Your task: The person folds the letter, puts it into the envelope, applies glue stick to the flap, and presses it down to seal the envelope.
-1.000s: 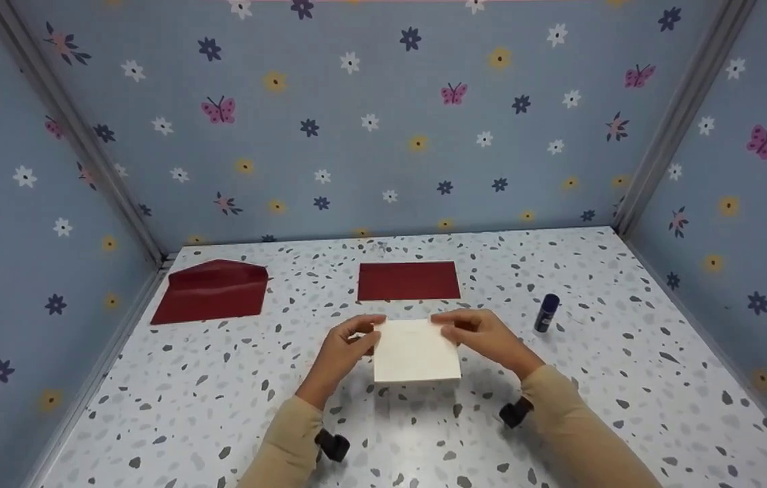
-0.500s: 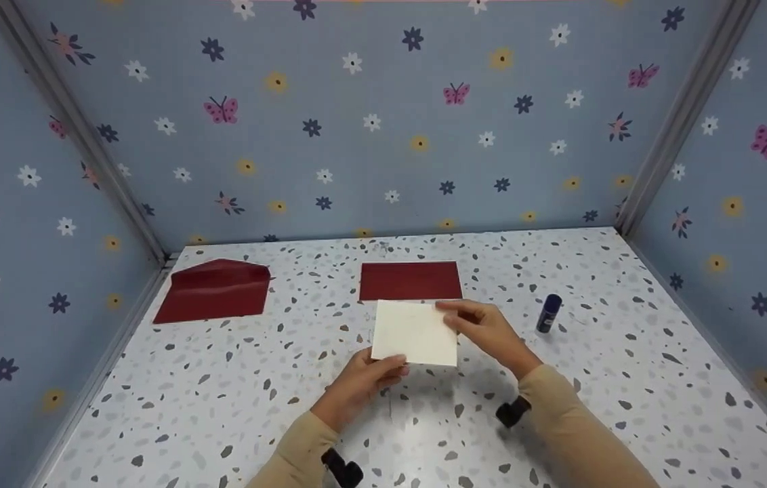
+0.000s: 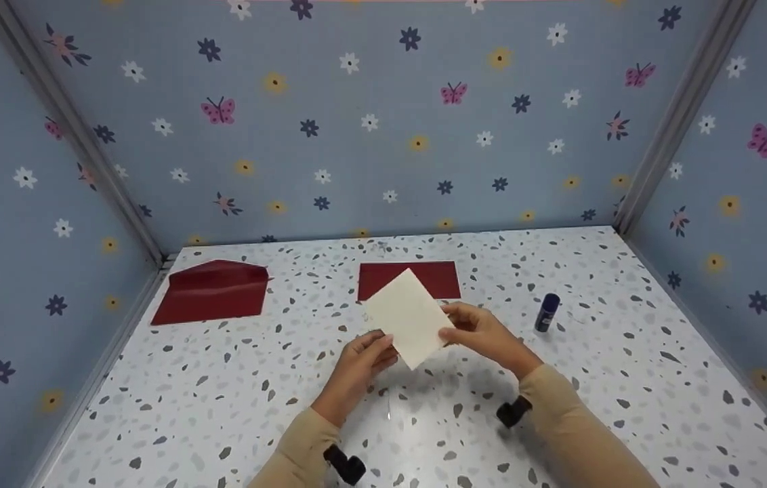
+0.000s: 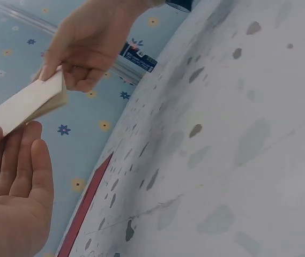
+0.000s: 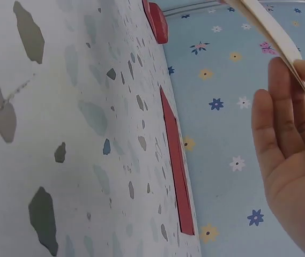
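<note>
Tabletop (image 3: 221,379): white, grey-flecked.
Envelope (image 3: 214,296): red, creased, flap raised.
Paper (image 3: 408,318): cream, squarish, folded in layers, turned cornerwise, held above the tabletop between both hands.
Left hand (image 3: 356,366): thumb and fingers pinching its lower left edge.
Right hand (image 3: 488,337): pinching near its right corner.

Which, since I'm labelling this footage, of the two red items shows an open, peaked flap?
The red envelope at far left, its peaked flap spanning the far edge. The red rectangle partly behind the cream card shows no such flap.
</note>
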Motion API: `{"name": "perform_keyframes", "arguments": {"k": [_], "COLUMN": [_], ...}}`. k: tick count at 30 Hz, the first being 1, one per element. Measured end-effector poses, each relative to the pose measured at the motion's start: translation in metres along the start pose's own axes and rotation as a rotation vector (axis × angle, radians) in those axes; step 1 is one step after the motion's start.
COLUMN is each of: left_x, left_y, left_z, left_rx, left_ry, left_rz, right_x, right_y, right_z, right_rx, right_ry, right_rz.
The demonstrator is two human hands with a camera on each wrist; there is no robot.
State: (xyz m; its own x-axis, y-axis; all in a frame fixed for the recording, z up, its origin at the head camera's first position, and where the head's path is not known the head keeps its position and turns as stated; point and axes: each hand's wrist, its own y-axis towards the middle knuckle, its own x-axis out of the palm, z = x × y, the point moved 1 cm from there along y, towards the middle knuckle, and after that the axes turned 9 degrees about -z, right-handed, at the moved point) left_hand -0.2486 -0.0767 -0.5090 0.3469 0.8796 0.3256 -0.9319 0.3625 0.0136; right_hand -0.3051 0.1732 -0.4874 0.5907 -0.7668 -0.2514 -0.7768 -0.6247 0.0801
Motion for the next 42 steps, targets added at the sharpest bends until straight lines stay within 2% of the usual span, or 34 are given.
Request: {"name": "perform_keyframes", "arguments": {"k": [4,10,17,21,26,30,35,38,42], "left_x": [-0.004,-0.006,-0.007,-0.008,-0.012,-0.018,-0.027,-0.032,-0.038], "left_y": [0.003,0.004,0.004,0.004,0.003,0.001,-0.004,-0.006,-0.009], "left_z": [0.008,0.013,0.014,0.014,0.017,0.021,0.031,0.038,0.045], "left_rx": [0.020,0.015,-0.009,-0.006,0.015,0.042,0.119,0.161,0.152], "left_ry": [-0.002,0.109,0.191,0.238,0.343,0.502,0.805,0.952,1.096], "left_rz": [0.043,0.088,0.071,0.052,0.043,0.017,-0.036,-0.067,-0.099], "right_x": [0.006,0.010,0.013,0.015,0.017,0.022,0.027,0.027,0.026], "right_y": [0.001,0.002,0.004,0.005,0.006,0.001,-0.003,-0.003,-0.003], "right_z": [-0.002,-0.002,0.001,0.001,-0.003,-0.017,-0.029,-0.030,-0.029], "right_rx": [0.026,0.075,0.073,0.070,0.090,0.082,0.050,0.054,0.063], "right_ry": [-0.001,-0.003,0.013,0.012,0.000,0.004,0.011,0.017,0.025], "right_rz": [-0.096,-0.177,-0.121,-0.068,-0.027,-0.036,-0.058,-0.055,-0.045]}}
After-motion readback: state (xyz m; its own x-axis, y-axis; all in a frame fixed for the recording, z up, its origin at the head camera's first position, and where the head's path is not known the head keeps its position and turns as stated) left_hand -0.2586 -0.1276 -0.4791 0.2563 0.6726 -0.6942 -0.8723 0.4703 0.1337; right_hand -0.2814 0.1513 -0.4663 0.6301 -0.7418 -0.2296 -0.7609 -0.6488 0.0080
